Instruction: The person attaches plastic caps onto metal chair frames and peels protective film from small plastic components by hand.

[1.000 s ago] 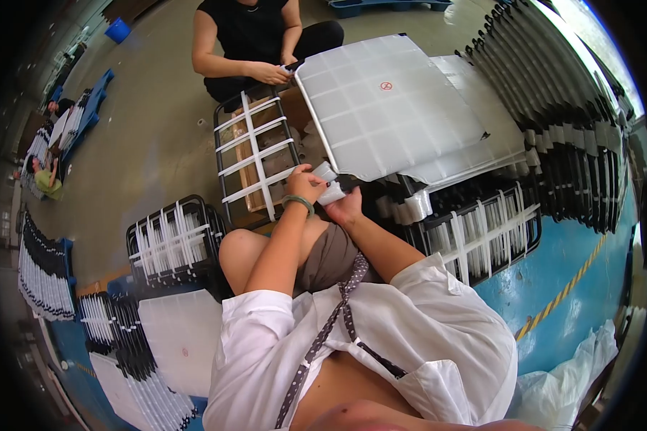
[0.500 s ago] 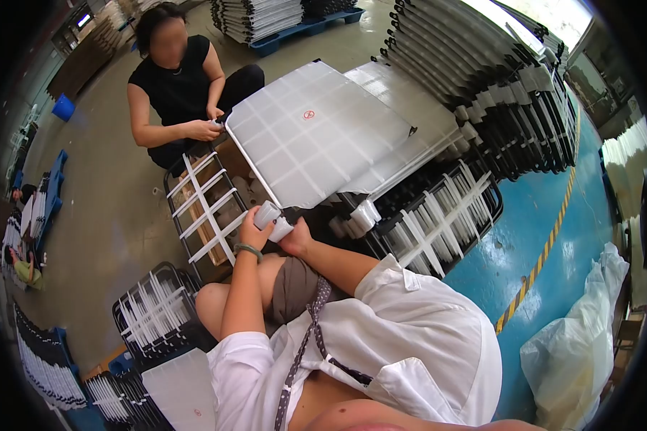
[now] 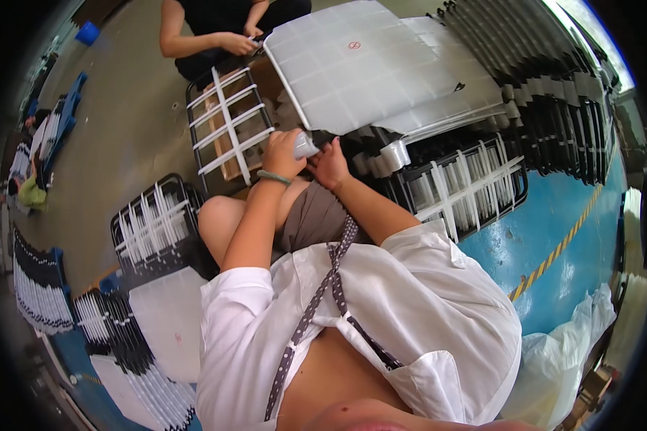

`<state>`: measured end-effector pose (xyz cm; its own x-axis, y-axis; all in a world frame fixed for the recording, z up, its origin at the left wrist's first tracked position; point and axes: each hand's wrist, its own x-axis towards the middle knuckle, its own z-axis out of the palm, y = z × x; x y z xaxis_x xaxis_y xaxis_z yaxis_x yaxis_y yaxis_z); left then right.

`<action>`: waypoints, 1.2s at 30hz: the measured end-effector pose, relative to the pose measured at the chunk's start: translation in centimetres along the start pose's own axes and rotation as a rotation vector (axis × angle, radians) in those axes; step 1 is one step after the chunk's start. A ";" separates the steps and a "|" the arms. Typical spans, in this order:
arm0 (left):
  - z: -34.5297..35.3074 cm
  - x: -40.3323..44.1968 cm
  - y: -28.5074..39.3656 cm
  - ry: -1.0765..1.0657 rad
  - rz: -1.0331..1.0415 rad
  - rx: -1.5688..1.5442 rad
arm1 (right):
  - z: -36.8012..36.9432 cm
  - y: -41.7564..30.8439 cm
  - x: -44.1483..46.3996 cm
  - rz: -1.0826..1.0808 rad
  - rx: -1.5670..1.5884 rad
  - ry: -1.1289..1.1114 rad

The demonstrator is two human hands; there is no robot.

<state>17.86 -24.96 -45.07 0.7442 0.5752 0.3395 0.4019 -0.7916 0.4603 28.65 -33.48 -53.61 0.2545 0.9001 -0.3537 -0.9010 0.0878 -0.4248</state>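
Observation:
My left hand (image 3: 283, 154) is closed around a small whitish roll of plastic film (image 3: 305, 146), just below the near corner of a large panel. Beside the roll, my right hand (image 3: 329, 167) has its fingers apart, close to the dark corner below the panel; its palm side is partly hidden. The panel (image 3: 366, 68) is flat, pale and covered in translucent film, with a small red round mark. It lies on top of a similar panel (image 3: 474, 108). Another wrapped whitish piece (image 3: 394, 156) sits on a dark frame part to the right of my hands.
A co-worker's hands (image 3: 241, 43) work at the panel's far left corner. A black frame with white straps (image 3: 226, 126) stands to the left over a cardboard box. More strapped frames (image 3: 467, 179) and a tall stack (image 3: 553, 93) are at the right. A plastic bag (image 3: 564, 352) lies lower right.
The view has tilted down, so the scene sits higher. My right hand has come off the lower wrapped part and its fingers have spread. My left hand still grips the roll.

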 end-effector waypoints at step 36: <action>0.0 -2.3 -2.2 0.115 -0.401 -0.807 | 0.1 1.8 2.6 -0.491 -1.038 0.510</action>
<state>15.28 -24.56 -46.84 0.5537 0.8279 0.0897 0.0913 -0.1675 0.9816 27.58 -30.93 -55.18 0.7994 0.5802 -0.1559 -0.0309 -0.2195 -0.9751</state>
